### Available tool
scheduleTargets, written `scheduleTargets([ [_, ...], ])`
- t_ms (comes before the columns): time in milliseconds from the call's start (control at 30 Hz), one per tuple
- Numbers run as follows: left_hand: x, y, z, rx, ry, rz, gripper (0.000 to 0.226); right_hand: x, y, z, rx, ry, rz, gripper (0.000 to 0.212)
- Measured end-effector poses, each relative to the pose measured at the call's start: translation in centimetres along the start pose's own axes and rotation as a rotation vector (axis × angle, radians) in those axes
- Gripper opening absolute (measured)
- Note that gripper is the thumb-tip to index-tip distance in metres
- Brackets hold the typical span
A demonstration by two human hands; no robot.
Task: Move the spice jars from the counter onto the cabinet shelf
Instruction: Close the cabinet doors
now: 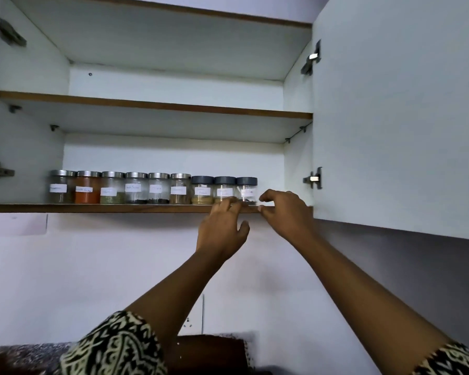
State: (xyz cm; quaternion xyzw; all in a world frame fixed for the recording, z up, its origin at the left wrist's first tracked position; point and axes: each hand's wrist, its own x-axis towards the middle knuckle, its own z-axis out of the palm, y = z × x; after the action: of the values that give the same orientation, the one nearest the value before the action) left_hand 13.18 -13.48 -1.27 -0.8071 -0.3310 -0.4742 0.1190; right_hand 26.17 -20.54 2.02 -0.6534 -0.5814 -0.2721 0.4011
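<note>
From my remote seat the open cabinet [173,158] fills most of the view, and I'll place everything against its lower shelf [119,208], the brown-edged board across the middle. The white door [395,117] stands swung out at that shelf's right end. Below the shelf runs a pale wall [92,266], and far below it, at the bottom left corner, a strip of speckled counter [19,355] shows. Above the lower shelf sits an upper shelf [152,105].

Both forearms rise from below towards the right part of the lower shelf, each coming out of a black-and-cream patterned sleeve [114,347].

The spice jars [158,188] stand upright on the lower shelf in one tight row of nine, side by side from its left part to right of its middle: six with silver lids, then three with dark lids. All carry white labels (too blurred for me to read). The second from the left holds orange-red powder [87,188].

The left hand [222,234] is at the shelf's front edge, fingers extended up across the bases of the last two jars, thumb spread wide, gripping nothing. The right hand [287,215] is at the same edge just right of the last dark-lidded jar [247,189], fingers curled with a narrow gap to the thumb and nothing in it; I cannot tell whether a fingertip touches the glass.

A metal hinge [313,178] sits just above the shelf's right end, and a wall socket [188,322] lies well below it.
</note>
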Motion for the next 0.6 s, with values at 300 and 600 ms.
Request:
scheduleTargets([
  [300,-6.4,15.1,-9.7,-0.292,0.088,0.224,0.035,-13.6,-1.7,-16.2,-0.146,0.350,0.103,0.028],
  [600,-4.3,30.9,-11.7,-0.319,0.113,0.500,0.046,-16.3,4.8,-26.6,-0.270,0.502,0.264,0.053],
])
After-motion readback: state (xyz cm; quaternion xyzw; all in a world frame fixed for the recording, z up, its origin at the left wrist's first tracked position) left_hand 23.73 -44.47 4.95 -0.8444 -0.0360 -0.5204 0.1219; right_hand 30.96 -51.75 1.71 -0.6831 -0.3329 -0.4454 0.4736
